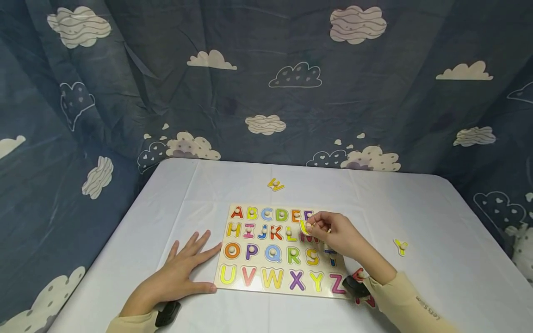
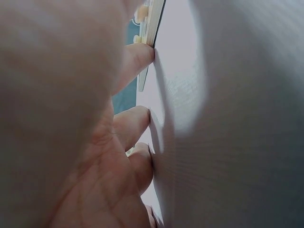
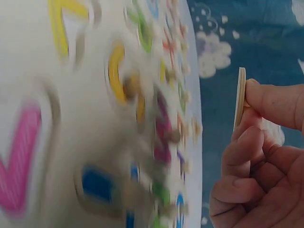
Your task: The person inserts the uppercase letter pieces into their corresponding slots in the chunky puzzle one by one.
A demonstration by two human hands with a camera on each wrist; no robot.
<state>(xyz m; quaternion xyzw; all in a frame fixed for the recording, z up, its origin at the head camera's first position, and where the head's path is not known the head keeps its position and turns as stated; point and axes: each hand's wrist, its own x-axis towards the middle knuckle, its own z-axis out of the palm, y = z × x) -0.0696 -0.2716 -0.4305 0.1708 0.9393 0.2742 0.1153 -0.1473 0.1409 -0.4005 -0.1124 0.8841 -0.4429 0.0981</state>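
My right hand (image 1: pixel 339 233) pinches a yellow letter piece (image 1: pixel 304 227) between thumb and fingertips, over the right part of a wooden alphabet board (image 1: pixel 257 265). In the right wrist view the letter piece (image 3: pixel 240 97) shows edge-on, held up off the board, its shape hidden. With fingers spread, my left hand (image 1: pixel 176 275) rests at the board's left edge, index fingertip and thumb tip right at it. The left wrist view shows the fingers (image 2: pixel 133 126) low against the white cloth. Knobbed letters fill the upper rows; the bottom-row letters show no knobs. My right hand covers some letters.
A yellow W piece (image 1: pixel 275 185) lies behind the board, and a yellow Y piece (image 1: pixel 401 247) to its right. Red pieces (image 1: pixel 369 301) lie by the board's front right corner, partly under my right wrist. A cloud-patterned dark curtain (image 1: pixel 250 101) hangs behind the white table (image 1: pixel 200 185).
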